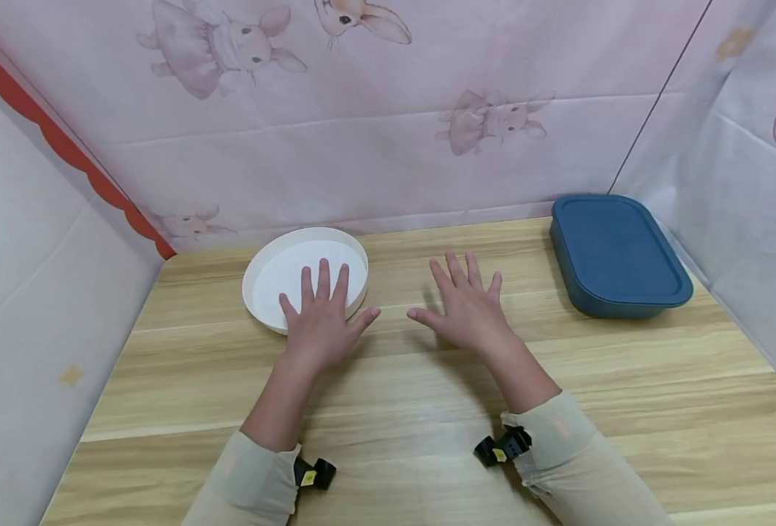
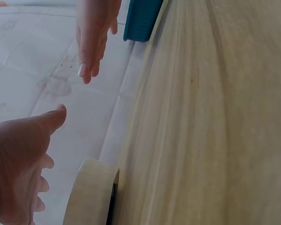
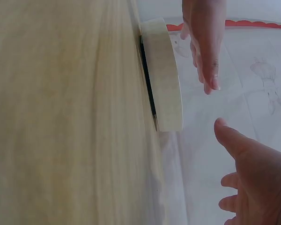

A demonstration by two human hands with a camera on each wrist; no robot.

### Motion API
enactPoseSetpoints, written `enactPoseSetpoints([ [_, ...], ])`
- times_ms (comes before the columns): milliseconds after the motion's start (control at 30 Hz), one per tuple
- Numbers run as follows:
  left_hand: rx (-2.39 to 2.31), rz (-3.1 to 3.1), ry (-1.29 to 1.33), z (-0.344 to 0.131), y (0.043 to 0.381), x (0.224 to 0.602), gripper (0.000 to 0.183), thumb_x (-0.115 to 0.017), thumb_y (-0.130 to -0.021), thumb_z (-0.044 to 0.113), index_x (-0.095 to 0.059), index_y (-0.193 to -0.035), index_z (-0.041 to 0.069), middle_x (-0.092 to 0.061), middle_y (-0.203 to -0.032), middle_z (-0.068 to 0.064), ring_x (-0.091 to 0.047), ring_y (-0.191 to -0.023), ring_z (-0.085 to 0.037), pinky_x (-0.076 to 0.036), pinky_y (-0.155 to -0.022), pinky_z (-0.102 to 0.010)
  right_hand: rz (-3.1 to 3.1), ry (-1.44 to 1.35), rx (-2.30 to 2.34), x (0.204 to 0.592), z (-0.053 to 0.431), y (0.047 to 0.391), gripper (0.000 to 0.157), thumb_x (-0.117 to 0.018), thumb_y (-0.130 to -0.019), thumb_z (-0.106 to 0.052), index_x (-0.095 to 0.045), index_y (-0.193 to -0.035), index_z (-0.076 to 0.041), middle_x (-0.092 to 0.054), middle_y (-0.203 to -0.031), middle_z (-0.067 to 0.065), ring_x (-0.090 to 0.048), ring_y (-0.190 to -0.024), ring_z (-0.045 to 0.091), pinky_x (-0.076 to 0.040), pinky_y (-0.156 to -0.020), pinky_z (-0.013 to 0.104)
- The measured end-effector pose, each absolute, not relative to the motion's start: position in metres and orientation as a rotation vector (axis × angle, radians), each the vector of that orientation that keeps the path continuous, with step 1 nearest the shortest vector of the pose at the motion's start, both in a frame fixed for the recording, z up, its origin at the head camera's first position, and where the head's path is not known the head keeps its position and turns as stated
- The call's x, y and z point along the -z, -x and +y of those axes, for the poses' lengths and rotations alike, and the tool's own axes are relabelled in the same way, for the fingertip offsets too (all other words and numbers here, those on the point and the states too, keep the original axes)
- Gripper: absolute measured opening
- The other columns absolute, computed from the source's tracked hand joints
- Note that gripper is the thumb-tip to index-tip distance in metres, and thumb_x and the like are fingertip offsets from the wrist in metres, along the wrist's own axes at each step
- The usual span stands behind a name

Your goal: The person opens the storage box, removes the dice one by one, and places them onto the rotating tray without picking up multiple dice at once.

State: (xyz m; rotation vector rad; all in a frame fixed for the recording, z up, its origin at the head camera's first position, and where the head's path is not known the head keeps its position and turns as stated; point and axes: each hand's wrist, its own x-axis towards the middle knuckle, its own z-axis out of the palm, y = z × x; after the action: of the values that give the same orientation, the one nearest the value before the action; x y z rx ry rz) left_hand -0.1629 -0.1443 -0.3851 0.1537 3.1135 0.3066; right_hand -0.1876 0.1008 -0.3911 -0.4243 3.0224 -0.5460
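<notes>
My left hand (image 1: 322,325) hovers with fingers spread, overlapping the near side of a round white tray (image 1: 266,281) in the head view. The left wrist view shows that hand held above the tray's rim (image 2: 91,190), apart from it. My right hand (image 1: 470,314) is also spread, palm down, over the wooden table to the right of the tray, holding nothing. Both thumbs point toward each other with a gap between. At the back right sits a dark blue lidded box (image 1: 625,252), well away from the right hand.
The wooden table (image 1: 401,438) meets a fabric backdrop (image 1: 362,161) printed with rabbits behind it. Fabric side walls stand at the left (image 1: 46,277) and right (image 1: 750,219). A small black camera (image 1: 503,446) is strapped at each wrist.
</notes>
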Motion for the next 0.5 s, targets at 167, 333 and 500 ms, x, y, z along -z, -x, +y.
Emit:
enactPoseSetpoints([
  [167, -0.321, 3.122, -0.184, -0.14, 0.161, 0.39, 0.094, -0.03, -0.089, 0.081, -0.007, -0.16, 0.024, 0.006, -0.166, -0.011, 0.008, -0.151, -0.04, -0.004, -0.11, -0.08, 3.008, 0.389, 0.569, 0.391, 0.109, 0.183, 0.099, -0.052, -0.085, -0.075, -0.018, -0.159, -0.019, -0.004, -0.166, 0.009, 0.012, -0.152, 0.035, 0.005, -0.11, 0.079],
  [333, -0.341, 3.14, -0.215, -0.137, 0.161, 0.392, 0.094, -0.031, -0.088, 0.081, -0.008, -0.16, 0.024, 0.004, -0.166, -0.011, 0.006, -0.152, -0.039, -0.005, -0.111, -0.079, 3.01, 0.313, 0.632, 0.386, 0.131, 0.187, 0.101, -0.046, -0.083, -0.081, -0.016, -0.159, -0.021, -0.001, -0.167, 0.009, 0.012, -0.151, 0.037, 0.007, -0.108, 0.081],
  [500, -0.435, 3.166, -0.272, -0.132, 0.162, 0.388, 0.089, -0.039, -0.091, 0.074, -0.013, -0.16, 0.022, 0.001, -0.166, -0.012, 0.003, -0.152, -0.038, -0.006, -0.116, -0.073, 3.046, 0.191, 0.757, 0.367, 0.18, 0.199, 0.105, -0.04, -0.083, -0.084, -0.007, -0.16, -0.021, 0.008, -0.166, 0.01, 0.017, -0.149, 0.04, 0.008, -0.106, 0.082],
])
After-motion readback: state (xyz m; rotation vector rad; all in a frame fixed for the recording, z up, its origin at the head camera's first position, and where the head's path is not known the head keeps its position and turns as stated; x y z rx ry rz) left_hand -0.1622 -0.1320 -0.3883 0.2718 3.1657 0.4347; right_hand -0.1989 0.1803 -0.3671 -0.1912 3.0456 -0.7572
